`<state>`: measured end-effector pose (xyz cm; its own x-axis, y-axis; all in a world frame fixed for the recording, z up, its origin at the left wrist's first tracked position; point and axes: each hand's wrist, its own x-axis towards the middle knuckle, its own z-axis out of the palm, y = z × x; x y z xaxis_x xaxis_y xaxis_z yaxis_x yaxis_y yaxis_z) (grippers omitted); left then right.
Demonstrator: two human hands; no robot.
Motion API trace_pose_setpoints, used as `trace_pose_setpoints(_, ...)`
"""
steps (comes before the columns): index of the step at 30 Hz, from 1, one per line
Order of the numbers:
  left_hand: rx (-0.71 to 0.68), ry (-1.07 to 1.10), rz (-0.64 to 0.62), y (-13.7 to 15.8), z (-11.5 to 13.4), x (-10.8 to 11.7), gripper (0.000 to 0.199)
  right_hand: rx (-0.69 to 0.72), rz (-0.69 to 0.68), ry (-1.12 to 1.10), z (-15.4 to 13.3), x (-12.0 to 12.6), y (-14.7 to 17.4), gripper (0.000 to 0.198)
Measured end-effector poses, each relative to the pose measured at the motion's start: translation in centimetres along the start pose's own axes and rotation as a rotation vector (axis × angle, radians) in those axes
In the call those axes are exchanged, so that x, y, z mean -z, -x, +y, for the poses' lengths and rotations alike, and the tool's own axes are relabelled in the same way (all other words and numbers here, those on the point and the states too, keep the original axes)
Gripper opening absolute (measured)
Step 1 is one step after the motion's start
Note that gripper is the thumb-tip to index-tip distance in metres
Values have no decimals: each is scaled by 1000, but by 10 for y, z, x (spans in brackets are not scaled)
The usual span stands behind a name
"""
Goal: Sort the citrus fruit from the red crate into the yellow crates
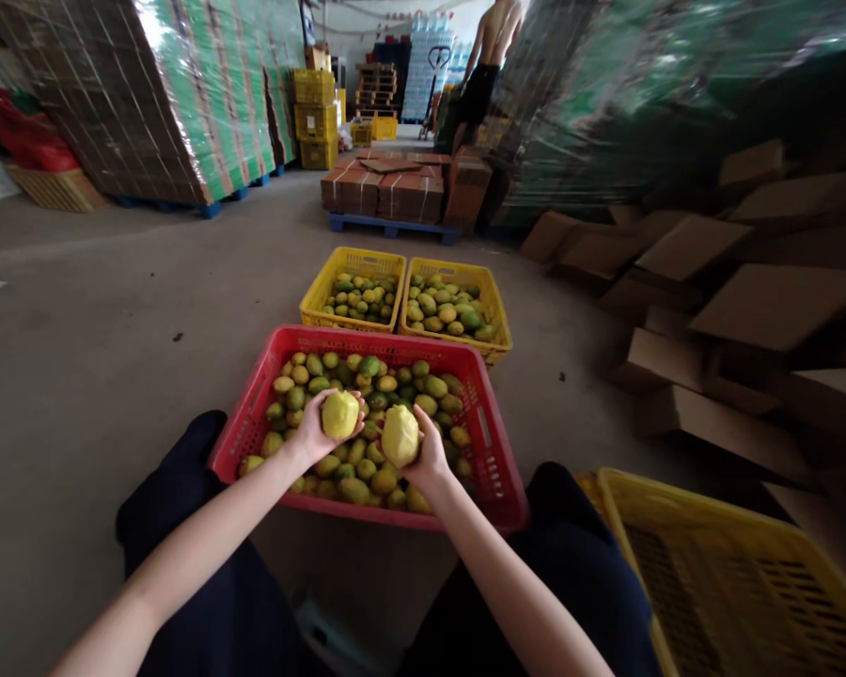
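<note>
My left hand (313, 430) holds a yellow lemon (339, 415) on its palm, the fingers curled around its far side. In my right hand (430, 453) is another, larger and bumpier lemon (400, 436), gripped from the right side. Both hands are close together above a red plastic crate (494, 451). Many green and yellow lemons (353, 490) fill the crate's bottom, and my forearms and hands cover some of them.
Two yellow crates (504, 315) of similar fruit stand just beyond the red one. Another yellow crate (733, 527) is by my right knee. Cardboard boxes (775, 301) are heaped on the right. Wrapped pallets, a blue pallet (395, 228) with flat cartons and a person (490, 61) are farther back.
</note>
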<state>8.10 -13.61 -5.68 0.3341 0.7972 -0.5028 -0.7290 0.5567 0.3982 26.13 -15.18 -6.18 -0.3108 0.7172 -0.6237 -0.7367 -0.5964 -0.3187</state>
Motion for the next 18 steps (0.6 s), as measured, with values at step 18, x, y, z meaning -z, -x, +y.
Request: trace_pose_setpoints(18, -252, -222, -51, 18, -2, 9, 29, 50, -556, 243, 12, -19, 4, 41)
